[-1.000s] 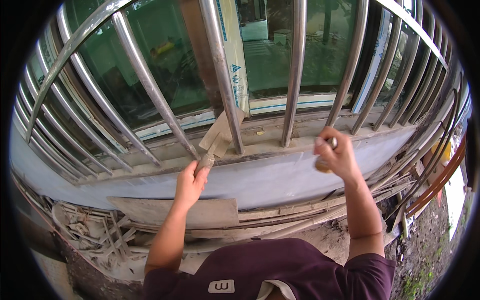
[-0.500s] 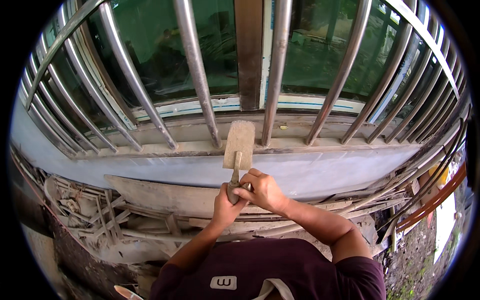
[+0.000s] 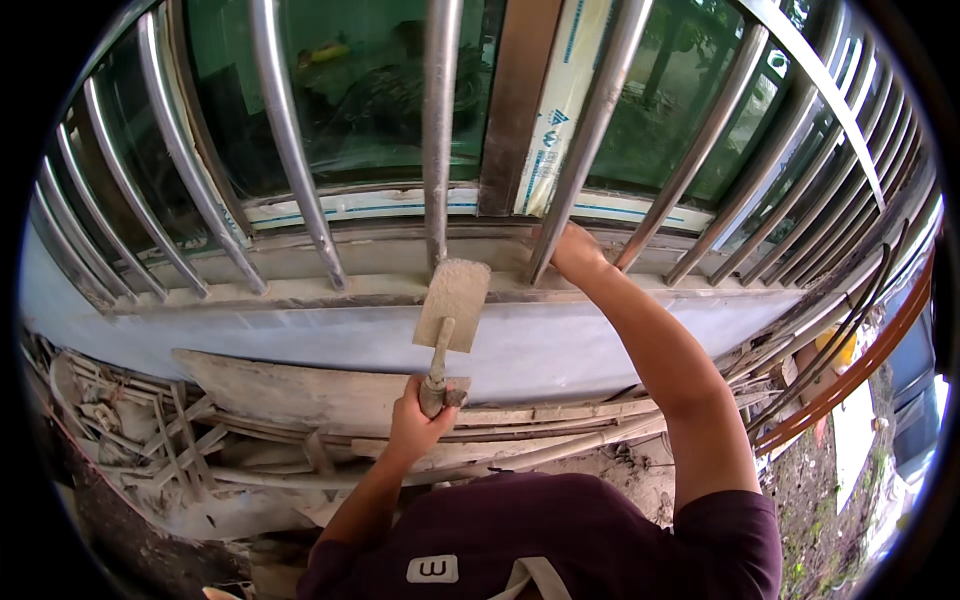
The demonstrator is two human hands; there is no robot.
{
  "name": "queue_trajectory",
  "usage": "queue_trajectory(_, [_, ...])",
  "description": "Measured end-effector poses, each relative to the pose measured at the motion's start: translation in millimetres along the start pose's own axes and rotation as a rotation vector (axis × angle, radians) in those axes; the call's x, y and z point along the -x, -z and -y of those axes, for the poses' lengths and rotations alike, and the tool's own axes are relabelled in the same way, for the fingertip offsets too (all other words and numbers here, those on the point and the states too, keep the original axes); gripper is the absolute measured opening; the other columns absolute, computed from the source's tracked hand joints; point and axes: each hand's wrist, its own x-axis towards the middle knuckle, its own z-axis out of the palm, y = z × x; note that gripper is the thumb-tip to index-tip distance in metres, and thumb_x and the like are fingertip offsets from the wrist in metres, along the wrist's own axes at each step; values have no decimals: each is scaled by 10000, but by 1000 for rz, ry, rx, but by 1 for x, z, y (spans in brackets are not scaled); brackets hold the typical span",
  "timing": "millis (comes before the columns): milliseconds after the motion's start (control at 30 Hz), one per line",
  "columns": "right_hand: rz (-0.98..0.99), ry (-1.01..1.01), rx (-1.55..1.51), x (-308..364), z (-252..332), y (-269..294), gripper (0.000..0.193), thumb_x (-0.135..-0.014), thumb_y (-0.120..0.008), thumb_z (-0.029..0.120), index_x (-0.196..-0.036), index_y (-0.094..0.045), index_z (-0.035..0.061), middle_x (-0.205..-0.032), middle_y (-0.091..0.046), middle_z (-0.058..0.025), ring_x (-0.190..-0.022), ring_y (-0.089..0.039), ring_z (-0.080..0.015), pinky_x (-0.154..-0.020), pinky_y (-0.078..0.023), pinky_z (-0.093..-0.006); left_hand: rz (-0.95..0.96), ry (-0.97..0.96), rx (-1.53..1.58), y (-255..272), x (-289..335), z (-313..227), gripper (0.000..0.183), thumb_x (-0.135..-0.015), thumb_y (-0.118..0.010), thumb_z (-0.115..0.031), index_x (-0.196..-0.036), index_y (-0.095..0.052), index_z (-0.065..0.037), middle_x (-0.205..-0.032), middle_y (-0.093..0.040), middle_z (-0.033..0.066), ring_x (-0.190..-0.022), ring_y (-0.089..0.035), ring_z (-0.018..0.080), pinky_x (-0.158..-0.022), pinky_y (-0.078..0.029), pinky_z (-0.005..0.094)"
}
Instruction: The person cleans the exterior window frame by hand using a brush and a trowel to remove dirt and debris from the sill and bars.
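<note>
My left hand (image 3: 412, 425) is wrapped round the handle of a trowel (image 3: 462, 285). Its flat blade points up and away, coated with grey-brown mortar, just in front of the sill's edge. A small dark lump or tool end (image 3: 456, 395) shows beside the handle at my left thumb; its kind is unclear. My right hand (image 3: 577, 254) reaches between two metal bars onto the window sill (image 3: 390, 262). A bar (image 3: 592, 120) crosses in front of its fingers, so whether they hold anything is hidden.
Upright steel bars (image 3: 441, 110) stand before green-tinted window panes (image 3: 375, 100). Under the sill runs a pale wall (image 3: 520, 345). A board (image 3: 260, 385) leans against it, with wooden strips and poles (image 3: 560, 445) lying below. Cables and an orange-brown pipe (image 3: 850, 375) curve along the right.
My right hand has left the trowel handle and moved forward and right, through the bars to the sill. The trowel, still in my left hand, has shifted slightly left.
</note>
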Motion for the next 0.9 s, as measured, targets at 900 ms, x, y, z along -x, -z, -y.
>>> queue_trajectory(900, [172,484,301,-35,10,23,151,-640,-532,174,-706,-538,38,-728,-500,-114,-686,-558,-234,-581,-481,-330,96,-11,93,27,4,1,226,-690,-591,-2,-880,-469,-21,-786,-618,61,-693,-571,104,-652,-453,258])
